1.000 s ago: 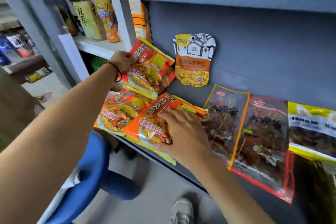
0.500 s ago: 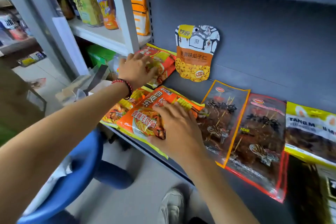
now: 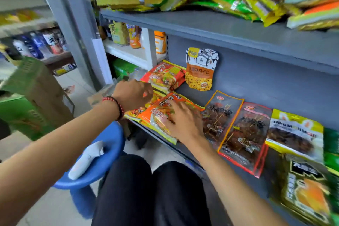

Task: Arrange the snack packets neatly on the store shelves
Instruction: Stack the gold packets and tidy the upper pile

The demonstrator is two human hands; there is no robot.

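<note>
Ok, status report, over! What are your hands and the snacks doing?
Right hand flat on front orange packet. Left hand over second orange packet, fingers curled, grip unclear. Skewer packets close alongside.

Noodle packets (image 3: 159, 110) were laid on the shelf (image 3: 191, 95), skewer packets (image 3: 244, 130) to their right, a seed pouch (image 3: 200, 71) propped behind

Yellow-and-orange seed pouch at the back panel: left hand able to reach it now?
Probably yes. The left hand is close; only a flat red-orange plastic snack packet lies between it and the yellow-and-orange seed pouch.
</note>
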